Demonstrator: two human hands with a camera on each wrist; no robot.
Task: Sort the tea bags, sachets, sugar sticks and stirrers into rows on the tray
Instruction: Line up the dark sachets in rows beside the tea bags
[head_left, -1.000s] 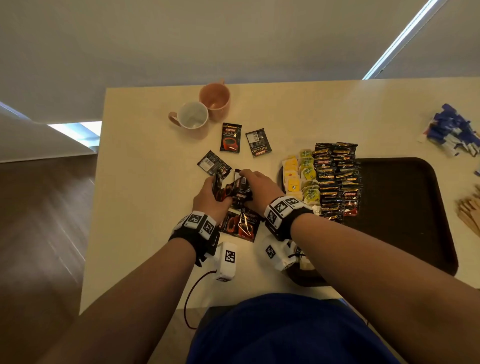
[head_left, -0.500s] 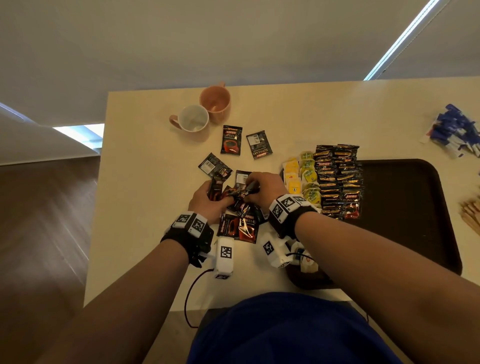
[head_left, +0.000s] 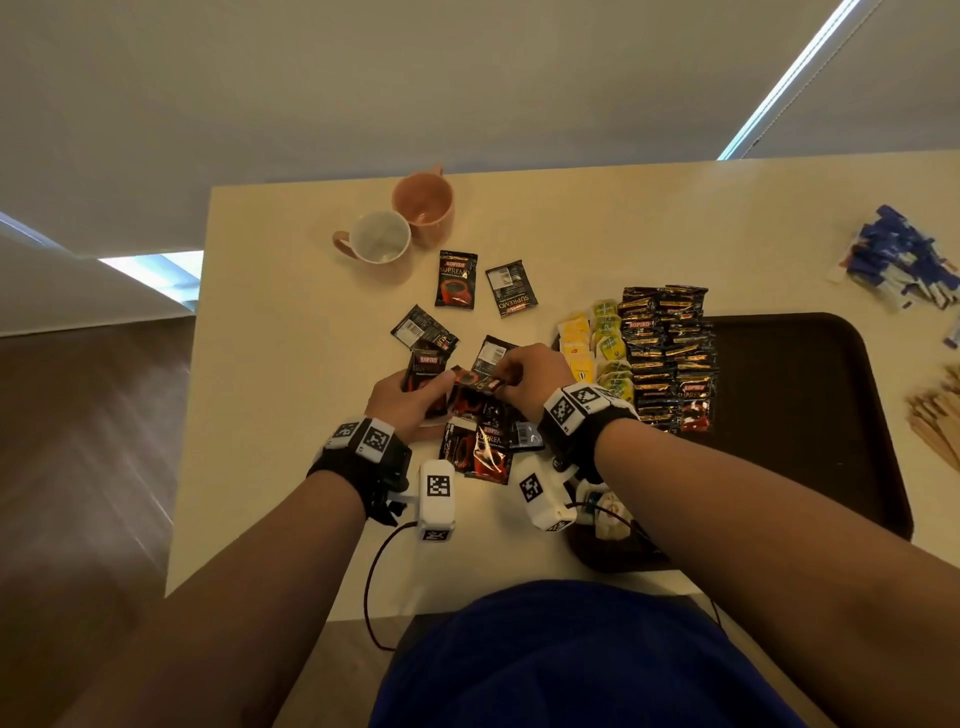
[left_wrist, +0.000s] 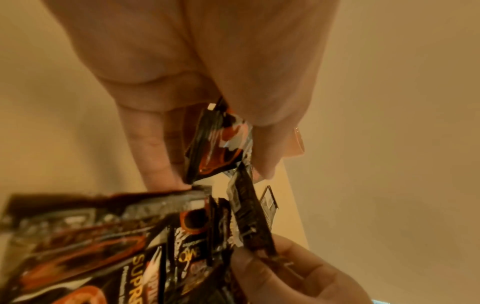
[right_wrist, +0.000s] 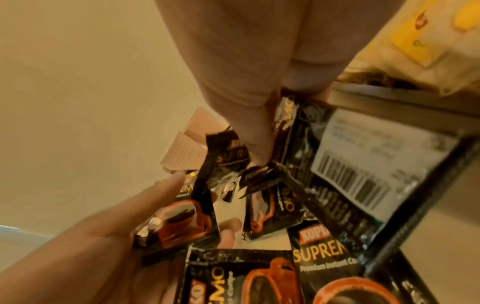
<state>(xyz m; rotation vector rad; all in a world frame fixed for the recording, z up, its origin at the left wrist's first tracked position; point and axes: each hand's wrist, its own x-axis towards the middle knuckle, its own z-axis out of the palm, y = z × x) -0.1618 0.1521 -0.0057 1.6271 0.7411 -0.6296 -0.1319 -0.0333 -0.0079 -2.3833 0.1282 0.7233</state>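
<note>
My left hand (head_left: 415, 387) grips a small stack of black coffee sachets (head_left: 427, 370), seen close in the left wrist view (left_wrist: 221, 144). My right hand (head_left: 511, 374) pinches another black sachet (head_left: 475, 379) by its edge, right beside the left hand's stack (right_wrist: 182, 216). Below both hands lies a pile of loose sachets (head_left: 483, 447). Three more sachets (head_left: 456, 279) lie apart on the table behind. The dark tray (head_left: 789, 426) holds rows of yellow tea bags (head_left: 575, 343), green ones (head_left: 610, 340) and black sachets (head_left: 670, 353) along its left side.
Two mugs (head_left: 423, 205) stand at the table's far left. Blue sugar sticks (head_left: 904, 260) lie in a heap at the far right. Wooden stirrers (head_left: 935, 421) lie right of the tray. A cable (head_left: 371, 582) hangs over the near table edge.
My right hand has picked a sachet out of the pile and brought it up against the stack in my left hand. Both hands stay over the same spot.
</note>
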